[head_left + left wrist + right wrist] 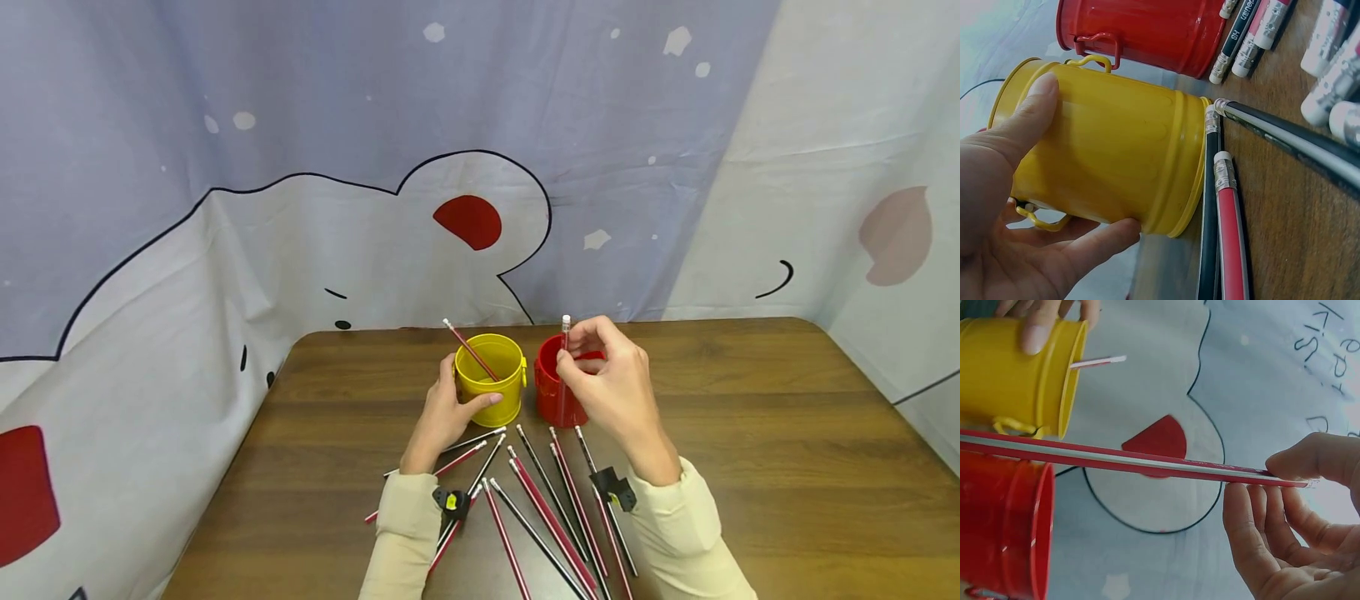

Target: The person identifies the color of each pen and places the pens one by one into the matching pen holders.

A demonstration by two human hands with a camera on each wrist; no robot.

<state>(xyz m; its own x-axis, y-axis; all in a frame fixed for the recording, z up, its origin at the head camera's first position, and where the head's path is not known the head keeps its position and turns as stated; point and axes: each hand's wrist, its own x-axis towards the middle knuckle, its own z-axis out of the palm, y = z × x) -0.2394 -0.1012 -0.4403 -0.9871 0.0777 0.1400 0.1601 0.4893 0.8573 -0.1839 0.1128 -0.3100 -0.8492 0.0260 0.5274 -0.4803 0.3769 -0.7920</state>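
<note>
My left hand (442,412) grips the yellow bucket (1110,150) from its left side, thumb across the front and fingers around the far side. One red pencil (471,348) leans inside that bucket, its white eraser end up. My right hand (611,375) pinches another red pencil (1147,464) near its eraser end, between thumb and fingertips. That pencil hangs upright in front of the red bucket (550,392) in the head view, and in the right wrist view it passes across both buckets' sides. The red bucket stands just right of the yellow one.
Several red and black striped pencils (551,517) lie spread on the wooden table (780,433) in front of the buckets, erasers toward them. Some lie beneath my forearms. A printed curtain (337,258) hangs behind the table's back edge.
</note>
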